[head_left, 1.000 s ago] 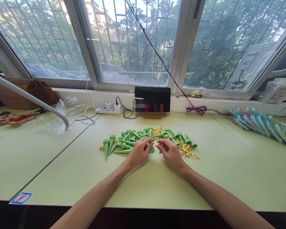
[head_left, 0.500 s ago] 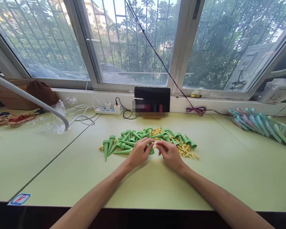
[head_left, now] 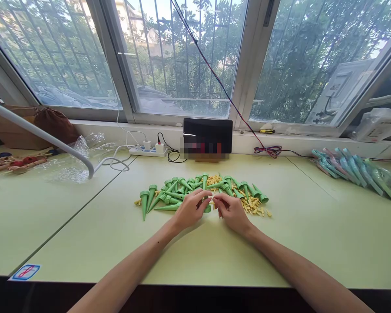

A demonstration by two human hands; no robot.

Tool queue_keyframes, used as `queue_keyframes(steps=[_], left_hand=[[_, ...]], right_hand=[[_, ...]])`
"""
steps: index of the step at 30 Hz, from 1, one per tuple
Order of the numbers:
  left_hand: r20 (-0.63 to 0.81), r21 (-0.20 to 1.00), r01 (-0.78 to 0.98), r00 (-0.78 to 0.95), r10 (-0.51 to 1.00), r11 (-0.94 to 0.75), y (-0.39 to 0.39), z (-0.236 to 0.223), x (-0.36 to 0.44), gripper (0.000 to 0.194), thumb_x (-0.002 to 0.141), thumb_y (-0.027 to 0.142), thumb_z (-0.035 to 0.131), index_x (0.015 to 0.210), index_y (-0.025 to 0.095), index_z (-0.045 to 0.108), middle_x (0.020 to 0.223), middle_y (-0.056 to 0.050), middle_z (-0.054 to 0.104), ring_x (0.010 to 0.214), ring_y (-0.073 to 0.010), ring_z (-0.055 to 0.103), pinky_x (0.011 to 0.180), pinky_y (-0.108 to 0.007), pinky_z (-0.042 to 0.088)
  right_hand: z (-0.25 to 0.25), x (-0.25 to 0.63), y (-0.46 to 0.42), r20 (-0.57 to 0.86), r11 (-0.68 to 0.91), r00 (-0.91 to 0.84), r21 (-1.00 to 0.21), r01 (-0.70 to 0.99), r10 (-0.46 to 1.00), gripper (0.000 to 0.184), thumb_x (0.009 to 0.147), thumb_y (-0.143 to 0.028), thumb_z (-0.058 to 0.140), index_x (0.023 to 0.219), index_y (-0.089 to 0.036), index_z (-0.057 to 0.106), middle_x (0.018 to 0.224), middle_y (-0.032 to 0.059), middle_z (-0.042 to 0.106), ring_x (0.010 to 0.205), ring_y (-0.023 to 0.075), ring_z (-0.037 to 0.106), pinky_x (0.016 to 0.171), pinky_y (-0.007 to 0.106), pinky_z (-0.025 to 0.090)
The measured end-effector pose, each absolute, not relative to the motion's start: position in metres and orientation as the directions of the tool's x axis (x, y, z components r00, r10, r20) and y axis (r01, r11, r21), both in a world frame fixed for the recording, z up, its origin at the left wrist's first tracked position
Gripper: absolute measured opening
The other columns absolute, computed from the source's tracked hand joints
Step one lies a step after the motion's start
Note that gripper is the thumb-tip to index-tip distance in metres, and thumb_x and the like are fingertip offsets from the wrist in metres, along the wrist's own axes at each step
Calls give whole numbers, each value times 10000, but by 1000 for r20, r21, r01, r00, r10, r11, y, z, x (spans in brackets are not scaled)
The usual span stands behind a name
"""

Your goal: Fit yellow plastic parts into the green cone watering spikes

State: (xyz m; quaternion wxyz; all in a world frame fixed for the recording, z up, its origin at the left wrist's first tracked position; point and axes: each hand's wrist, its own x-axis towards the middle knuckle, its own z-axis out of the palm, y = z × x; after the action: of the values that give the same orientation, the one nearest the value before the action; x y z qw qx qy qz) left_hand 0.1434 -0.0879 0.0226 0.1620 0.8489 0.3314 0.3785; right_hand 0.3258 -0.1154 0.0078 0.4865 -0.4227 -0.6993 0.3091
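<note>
My left hand (head_left: 191,208) is closed, thumb and forefinger brought together in a pinch. What lies between those fingertips is too small to make out. A green cap end (head_left: 207,208) shows just beneath its fingers, and I cannot tell whether the hand grips it. Facing it, my right hand (head_left: 232,211) pinches a small yellow piece (head_left: 213,205), mostly hidden by the fingers. The two sets of fingertips nearly meet. Green plastic spikes with ridged caps (head_left: 144,201) lie heaped behind and left of the hands. Small yellow plastic pieces (head_left: 256,207) are scattered by my right hand.
A dark-screened tablet (head_left: 207,137) stands at the back against the sill. Left of it are a power strip (head_left: 148,151) and a white curved tube (head_left: 52,137). Bagged, coloured strips (head_left: 355,169) lie at right. Crumpled clear plastic (head_left: 73,169) sits at left.
Both hands stay in nearly the same place. The fingers of my right hand have shifted slightly, and the yellow bit between the fingertips shows less plainly. The view has moved a touch.
</note>
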Motion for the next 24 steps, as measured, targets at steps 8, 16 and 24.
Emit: queue_keyframes(steps=[8, 16, 24], left_hand=[[571, 537, 468, 410, 711, -702, -84, 25, 142, 200, 960, 243, 477, 1026, 185, 657, 839, -22, 648, 552, -91, 467, 582, -225, 413], [545, 584, 464, 385, 745, -666, -82, 26, 142, 213, 954, 257, 481, 1036, 171, 659, 860, -26, 680, 515, -75, 447, 542, -218, 396], [543, 569, 464, 408, 734, -679, -83, 23, 141, 207, 951, 238, 485, 1056, 181, 653, 865, -21, 668, 539, -78, 464, 561, -218, 405]], right_hand=[[11, 324, -117, 420, 463, -194, -811, 357, 886, 209, 919, -359, 576, 1003, -182, 649, 727, 15, 617, 579, 137, 556, 553, 252, 461], [8, 324, -114, 416, 470, -221, -812, 346, 882, 216, 879, -293, 624, 1061, -180, 648, 828, 39, 656, 664, 151, 594, 590, 270, 497], [6, 325, -114, 445, 502, -233, -784, 365, 865, 151, 871, -270, 638, 996, -186, 653, 783, 33, 650, 650, 160, 590, 592, 283, 492]])
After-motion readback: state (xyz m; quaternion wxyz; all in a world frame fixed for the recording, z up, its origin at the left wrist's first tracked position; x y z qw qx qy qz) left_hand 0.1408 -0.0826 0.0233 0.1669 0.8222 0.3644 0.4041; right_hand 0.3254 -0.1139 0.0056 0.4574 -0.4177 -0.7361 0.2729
